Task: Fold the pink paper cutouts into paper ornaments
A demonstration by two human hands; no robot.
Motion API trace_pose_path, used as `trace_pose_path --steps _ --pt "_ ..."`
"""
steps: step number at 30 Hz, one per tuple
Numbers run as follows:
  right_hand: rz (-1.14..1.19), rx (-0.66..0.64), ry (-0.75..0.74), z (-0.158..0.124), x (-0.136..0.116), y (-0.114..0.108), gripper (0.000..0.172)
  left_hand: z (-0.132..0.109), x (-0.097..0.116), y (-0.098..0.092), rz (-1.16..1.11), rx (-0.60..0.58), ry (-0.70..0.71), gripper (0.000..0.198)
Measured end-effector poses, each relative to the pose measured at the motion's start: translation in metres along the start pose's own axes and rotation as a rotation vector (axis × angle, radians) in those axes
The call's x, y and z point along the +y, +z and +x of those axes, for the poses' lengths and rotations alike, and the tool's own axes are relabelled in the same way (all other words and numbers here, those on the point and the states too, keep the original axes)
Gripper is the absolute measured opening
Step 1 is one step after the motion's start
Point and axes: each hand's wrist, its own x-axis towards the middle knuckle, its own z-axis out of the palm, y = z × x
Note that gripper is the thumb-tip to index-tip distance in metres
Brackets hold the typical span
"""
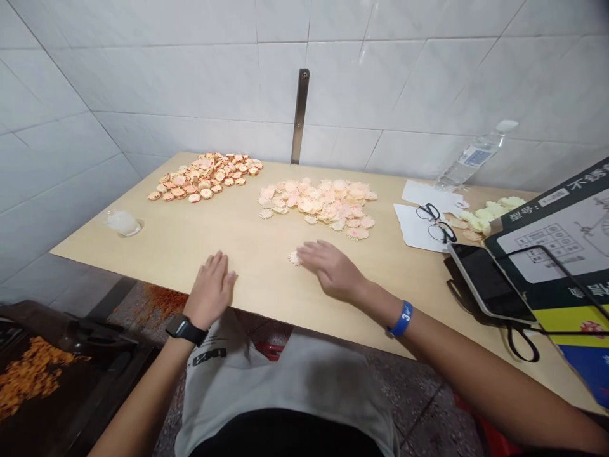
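Observation:
My left hand (212, 282) rests flat at the table's front edge, fingers stretched out, holding nothing. Fingers extended, my right hand (332, 269) lies over a small pale flower-shaped disc (294, 258) on the table, partly covering it. Whether the fingertips press on it I cannot tell. Beyond my right hand is a loose pile of thin pale-pink flower-shaped discs (323, 200). Farther left lies a second pile of scalloped discs (207, 174) with red edges, which look thicker.
The table (238, 231) meets a tiled wall. A small clear cup (122, 223) with whitish contents stands left. At right are a water bottle (476, 155), eyeglasses (435, 222) on white paper, pale green pieces (495, 212), a phone (492, 279) and a printed box (566, 222).

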Motion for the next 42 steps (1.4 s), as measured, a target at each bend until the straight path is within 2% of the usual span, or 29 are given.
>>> trace_pose_path --steps 2,5,9,12,14,15,17,19,21,23,25,27,28,30,32,33,35,36,37,39,40,41,42 --pt "-0.013 -0.128 -0.042 0.002 0.007 -0.002 0.049 0.015 -0.009 -0.002 0.033 0.027 -0.057 0.062" --pt "-0.046 -0.126 0.086 0.018 0.027 0.0 0.056 0.037 -0.015 -0.005 0.052 0.037 -0.048 0.059" --pt "-0.024 0.003 0.197 0.031 0.046 -0.004 0.06 0.05 -0.028 -0.015 0.08 0.061 0.029 0.05" --pt "-0.034 0.157 0.277 0.011 0.04 -0.009 0.054 0.053 -0.037 -0.023 0.151 0.12 -0.086 0.054" --pt "-0.049 0.174 0.347 -0.01 0.032 -0.008 0.05 0.056 -0.026 -0.02 0.145 0.096 -0.124 0.059" --pt "-0.056 0.163 0.385 -0.018 0.03 -0.007 0.05 0.057 -0.012 -0.015 0.117 0.049 -0.078 0.06" --pt "-0.063 0.129 0.423 -0.025 0.028 -0.003 0.051 0.055 0.027 0.0 0.015 -0.082 0.11 0.06" --pt "-0.044 0.08 0.407 -0.015 0.029 0.002 0.052 0.047 0.068 0.014 -0.123 -0.195 0.31 0.058" --pt "0.013 0.006 0.353 0.007 0.025 0.009 0.053 0.036 0.088 0.02 -0.27 -0.311 0.441 0.056" --pt "0.114 -0.057 0.287 0.031 0.012 0.017 0.054 0.027 0.079 0.015 -0.334 -0.257 0.355 0.057" --pt "0.236 -0.142 0.183 0.045 -0.004 0.022 0.052 0.024 0.05 0.004 -0.239 -0.1 0.198 0.058" --pt "0.299 -0.19 0.141 0.043 -0.014 0.021 0.045 0.027 0.023 -0.005 -0.105 -0.024 0.009 0.06" --pt "0.315 -0.179 0.156 0.037 -0.013 0.017 0.045 0.03 0.018 -0.007 -0.069 -0.027 -0.048 0.061" --pt "0.302 -0.078 0.247 0.019 -0.001 0.006 0.051 0.036 0.029 -0.002 -0.084 -0.09 -0.019 0.06" --pt "0.191 0.107 0.398 -0.001 0.019 -0.006 0.049 0.039 0.061 0.008 -0.185 -0.19 0.16 0.058" --pt "0.122 0.144 0.449 -0.009 0.027 -0.009 0.048 0.037 0.078 0.013 -0.25 -0.236 0.253 0.057" --pt "0.046 0.11 0.455 -0.016 0.031 -0.007 0.05 0.024 0.101 0.018 -0.42 -0.307 0.371 0.052" --pt "0.033 0.073 0.42 -0.015 0.025 -0.001 0.051 0.014 0.104 0.018 -0.501 -0.268 0.348 0.048" --pt "0.042 0.028 0.37 -0.012 0.014 0.007 0.052 0.0 0.1 0.016 -0.565 -0.154 0.27 0.045" --pt "0.107 -0.074 0.259 -0.002 -0.019 0.025 0.054 -0.032 0.079 0.014 -0.641 0.228 0.004 0.034" --pt "0.162 -0.127 0.195 0.004 -0.036 0.032 0.053 -0.049 0.066 0.016 -0.691 0.458 -0.173 0.03" --pt "0.233 -0.183 0.131 0.008 -0.05 0.037 0.052 -0.065 0.055 0.02 -0.761 0.64 -0.345 0.025" --pt "0.326 -0.234 0.078 0.011 -0.06 0.039 0.051 -0.078 0.047 0.026 -0.871 0.742 -0.485 0.02"
